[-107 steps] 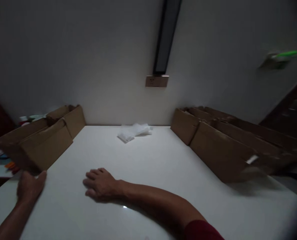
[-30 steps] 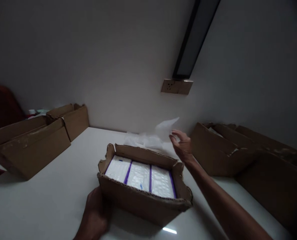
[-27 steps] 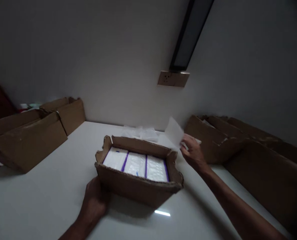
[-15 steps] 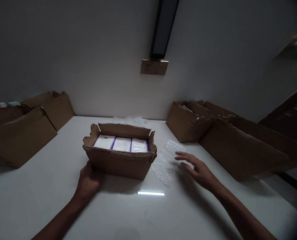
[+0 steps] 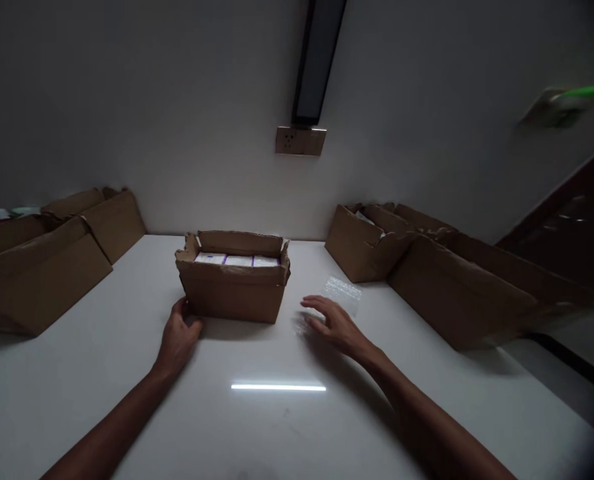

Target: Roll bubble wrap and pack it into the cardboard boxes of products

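L hand cupped loosely against near-left bottom corner of small cardboard box — touching, not wrapped round it. R hand flat, fingers spread wide, palm down on near end of bubble-wrap sheet, which lies on white table just right of box. White packs w/ purple stripes inside box, approx level w/ rim. Step in hand, by look: steadying box, pressing sheet flat. Lifting sheet would call for edge pinch — thin, clear, dim light. L cartons, R cartons along table sides.
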{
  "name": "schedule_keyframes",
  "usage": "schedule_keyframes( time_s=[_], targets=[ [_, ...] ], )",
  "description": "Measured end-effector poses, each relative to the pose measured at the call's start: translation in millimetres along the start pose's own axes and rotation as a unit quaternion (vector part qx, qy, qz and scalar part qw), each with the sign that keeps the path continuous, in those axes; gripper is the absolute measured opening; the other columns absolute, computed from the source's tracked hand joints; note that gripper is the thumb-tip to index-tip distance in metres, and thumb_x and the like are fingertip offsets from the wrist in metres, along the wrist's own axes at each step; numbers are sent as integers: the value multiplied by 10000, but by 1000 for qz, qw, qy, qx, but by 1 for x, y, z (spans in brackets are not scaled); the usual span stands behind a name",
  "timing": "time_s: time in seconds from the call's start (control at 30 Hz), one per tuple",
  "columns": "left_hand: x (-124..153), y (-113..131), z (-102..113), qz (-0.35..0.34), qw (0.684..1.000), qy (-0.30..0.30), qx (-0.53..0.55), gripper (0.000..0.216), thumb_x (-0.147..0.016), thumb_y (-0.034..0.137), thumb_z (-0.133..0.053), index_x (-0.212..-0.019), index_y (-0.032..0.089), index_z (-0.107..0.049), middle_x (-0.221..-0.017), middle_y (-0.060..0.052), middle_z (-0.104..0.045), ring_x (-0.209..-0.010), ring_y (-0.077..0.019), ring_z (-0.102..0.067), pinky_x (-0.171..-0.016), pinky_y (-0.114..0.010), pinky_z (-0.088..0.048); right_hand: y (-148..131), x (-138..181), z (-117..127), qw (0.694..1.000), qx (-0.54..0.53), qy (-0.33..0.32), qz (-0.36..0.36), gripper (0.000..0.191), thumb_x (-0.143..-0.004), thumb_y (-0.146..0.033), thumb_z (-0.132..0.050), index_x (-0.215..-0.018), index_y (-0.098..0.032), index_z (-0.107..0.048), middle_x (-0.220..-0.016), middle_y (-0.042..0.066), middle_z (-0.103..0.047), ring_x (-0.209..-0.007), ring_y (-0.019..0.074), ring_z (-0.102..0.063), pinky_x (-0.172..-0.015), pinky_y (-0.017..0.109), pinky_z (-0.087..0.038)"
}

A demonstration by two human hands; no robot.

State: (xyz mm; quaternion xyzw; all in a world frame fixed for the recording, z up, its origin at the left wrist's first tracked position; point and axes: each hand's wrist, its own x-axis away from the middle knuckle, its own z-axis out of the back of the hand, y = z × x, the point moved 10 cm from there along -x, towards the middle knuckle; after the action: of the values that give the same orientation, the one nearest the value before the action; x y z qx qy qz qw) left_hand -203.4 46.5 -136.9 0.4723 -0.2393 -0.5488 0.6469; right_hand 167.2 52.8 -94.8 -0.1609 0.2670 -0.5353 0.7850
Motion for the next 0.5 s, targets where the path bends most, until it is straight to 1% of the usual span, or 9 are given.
schedule_keyframes(
  time_s=[0.07, 0.1, 0.17, 0.23, 0.3, 0.37, 0.4, 0.47, 0.5],
  targets=[
    [22, -1, 6, -8, 1000, 18, -6, 614, -845, 374, -557, -1388, 120, -426, -1261, -169, -607, -1170, -304, -598, -983, -466, -504, 20, 17, 16, 998, 47, 19, -27, 421, -882, -448, -524, -1192, -208, -676, -1347, 158, -621, -1293, 353, -531, -1100, 593, -356],
    [36, 4, 9, -28, 999, 30, -22, 596, -849, 378, -558, -1382, 140, -436, -1250, -158, -603, -1155, -306, -596, -954, -470, -517, 27, 23, 20, 997, 64, 21, -36, 443, -871, -480, -542, -1192, -206, -676, -1342, 166, -622, -1281, 370, -534, -1083, 610, -361],
    [68, 26, 4, -112, 992, 34, -57, 496, -858, 345, -555, -1324, 184, -498, -1198, -128, -614, -1118, -300, -595, -940, -476, -519, 32, 31, 19, 996, 84, 8, -36, 498, -818, -538, -621, -1191, -213, -680, -1338, 161, -624, -1259, 380, -541, -1059, 597, -387],
    [101, 58, -17, -226, 971, -6, -79, 386, -865, 262, -536, -1246, 208, -561, -1139, -112, -637, -1092, -290, -599, -965, -482, -499, 22, 34, 8, 994, 105, -13, -3, 467, -809, -517, -657, -1167, -220, -695, -1325, 145, -635, -1231, 356, -557, -1038, 545, -419],
    [129, 87, -47, -321, 940, -71, -90, 361, -853, 176, -521, -1205, 214, -591, -1153, -117, -642, -1107, -287, -596, -979, -486, -484, 6, 36, -3, 991, 124, -20, 34, 330, -897, -418, -563, -1098, -207, -719, -1269, 142, -664, -1169, 322, -586, -996, 506, -448],
    [149, 108, -74, -379, 912, -121, -100, 441, -811, 115, -533, -1240, 210, -573, -1282, -139, -602, -1200, -305, -557, -1011, -506, -457, -8, 40, -10, 990, 132, -17, 53, 322, -959, -311, -440, -1025, -188, -730, -1176, 145, -699, -1072, 293, -620, -936, 483, -476],
    [156, 116, -83, -399, 900, -138, -105, 512, -789, 96, -543, -1289, 205, -542, -1371, -151, -553, -1273, -319, -512, -1047, -525, -427, -13, 45, -11, 990, 129, -17, 57, 332, -967, -287, -417, -1000, -186, -731, -1128, 138, -715, -1021, 278, -634, -906, 466, -490],
    [168, 130, -97, -434, 877, -169, -115, 673, -751, 77, -560, -1402, 201, -444, -1525, -163, -416, -1406, -342, -385, -1122, -564, -339, -27, 60, -13, 991, 114, -32, 71, 318, -974, -295, -429, -1001, -193, -729, -1068, 116, -735, -947, 250, -656, -869, 434, -510],
    [174, 135, -101, -446, 866, -191, -120, 742, -736, 75, -567, -1445, 202, -394, -1565, -162, -364, -1444, -347, -332, -1148, -580, -294, -34, 70, -14, 991, 97, -44, 79, 301, -974, -325, -456, -1030, -201, -725, -1071, 104, -739, -950, 243, -664, -881, 430, -512]
  ],
)
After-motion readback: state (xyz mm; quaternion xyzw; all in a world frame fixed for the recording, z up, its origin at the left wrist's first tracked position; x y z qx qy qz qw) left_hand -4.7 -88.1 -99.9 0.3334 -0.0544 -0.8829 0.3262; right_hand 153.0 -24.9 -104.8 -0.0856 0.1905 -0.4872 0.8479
